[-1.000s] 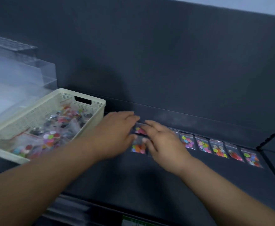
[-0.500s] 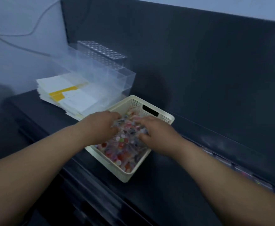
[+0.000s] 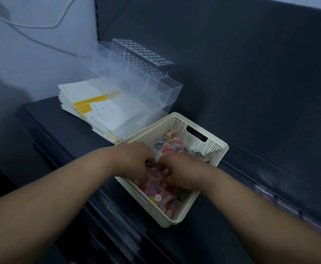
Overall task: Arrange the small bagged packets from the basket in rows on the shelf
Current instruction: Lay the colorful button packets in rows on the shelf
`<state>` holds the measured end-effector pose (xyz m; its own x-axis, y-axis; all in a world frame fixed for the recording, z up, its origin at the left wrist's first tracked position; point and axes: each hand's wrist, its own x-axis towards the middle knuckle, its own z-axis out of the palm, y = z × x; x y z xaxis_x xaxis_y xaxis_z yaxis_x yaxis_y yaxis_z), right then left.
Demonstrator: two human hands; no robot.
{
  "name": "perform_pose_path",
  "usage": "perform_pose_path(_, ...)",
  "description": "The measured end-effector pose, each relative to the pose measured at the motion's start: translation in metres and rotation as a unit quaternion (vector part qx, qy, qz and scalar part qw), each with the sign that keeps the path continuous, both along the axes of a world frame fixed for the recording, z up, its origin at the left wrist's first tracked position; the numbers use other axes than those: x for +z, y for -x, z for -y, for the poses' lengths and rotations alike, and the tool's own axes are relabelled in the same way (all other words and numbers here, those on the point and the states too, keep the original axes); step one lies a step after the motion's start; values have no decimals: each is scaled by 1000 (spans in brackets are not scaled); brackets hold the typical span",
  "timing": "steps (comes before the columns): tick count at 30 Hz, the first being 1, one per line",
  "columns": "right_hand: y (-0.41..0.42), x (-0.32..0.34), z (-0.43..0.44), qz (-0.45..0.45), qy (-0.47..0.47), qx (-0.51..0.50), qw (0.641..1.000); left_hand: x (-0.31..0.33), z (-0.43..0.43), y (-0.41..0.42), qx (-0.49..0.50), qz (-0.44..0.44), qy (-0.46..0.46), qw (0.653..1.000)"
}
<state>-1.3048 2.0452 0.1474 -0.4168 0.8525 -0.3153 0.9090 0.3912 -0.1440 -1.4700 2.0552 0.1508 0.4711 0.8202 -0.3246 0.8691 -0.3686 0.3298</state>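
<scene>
A cream perforated basket [image 3: 216, 149] stands on the dark shelf [image 3: 222, 235], filled with small clear bagged packets [image 3: 161, 195] of coloured buttons. Both my hands are inside the basket, close together over the pile. My left hand [image 3: 135, 159] has its fingers curled down into the packets. My right hand [image 3: 176, 171] also curls its fingers into them. What each hand grips is hidden by the fingers and blur. A blurred row of packets [image 3: 281, 204] lies along the shelf at the far right.
A clear acrylic organiser [image 3: 140, 80] stands behind the basket on the left, over a stack of white and yellow papers [image 3: 91, 105]. A white cable [image 3: 32, 25] runs along the left wall. The dark back panel [image 3: 251, 73] rises behind the shelf.
My hands left the packet row on the shelf and moved left into the basket. Since half a second ago they have dug deeper into the pile and drawn together.
</scene>
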Motion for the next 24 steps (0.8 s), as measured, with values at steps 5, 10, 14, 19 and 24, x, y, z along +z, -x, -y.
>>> perform_pose_path(5,-11,0,-8,-55,28,-25,998,0,0,-8,-4,-31,-16,999)
perform_pose_path(10,-25,10,-13,-264,97,-116,952,9,-2,0,89,135,20,987)
perform_pose_path(14,-33,26,-6,-457,234,-225,828,20,-1,-2,180,281,31,942)
perform_pose_path(19,-48,38,7,-572,288,-268,719,36,7,-19,260,431,147,851)
perform_pose_path(24,-73,43,34,-633,275,-274,670,57,19,-56,234,473,249,812)
